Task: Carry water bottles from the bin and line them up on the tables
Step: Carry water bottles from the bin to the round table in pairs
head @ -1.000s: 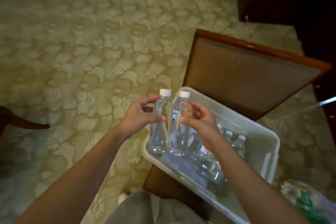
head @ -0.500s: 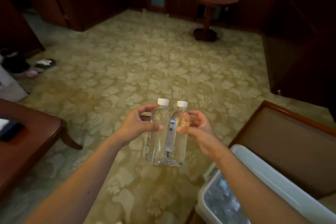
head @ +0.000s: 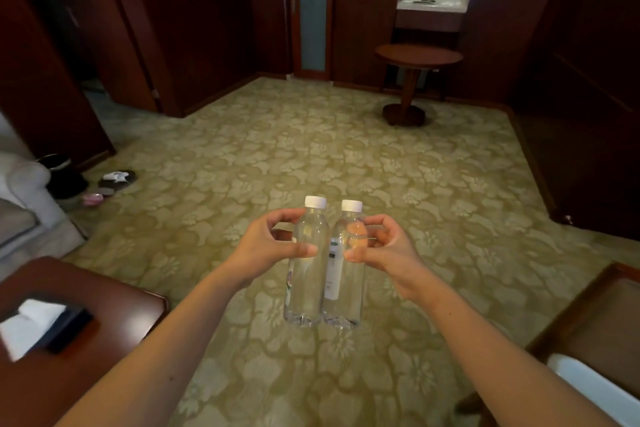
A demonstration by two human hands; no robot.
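**Mid-carry: two bottles up in the air, not on a table yet**

Left hand pinches the left bottle up near its shoulder, thumb against fingers; right hand does the same with the right bottle. Both bottles are upright, white caps up, sides touching or as good as, hanging over the carpet; neither rests on anything.

The bin is just a white corner at bottom right, so I'd say picking is done and this is the carry step.

Two landing spots in view: the low table close by at lower left, with a tissue box on it; the round table well apart across the room. Can't tell which one is meant.

The next move calls for reaching a table, setting both bases down flat and side by side, then letting go; a high pinch lets a bottle swing, so go easy.
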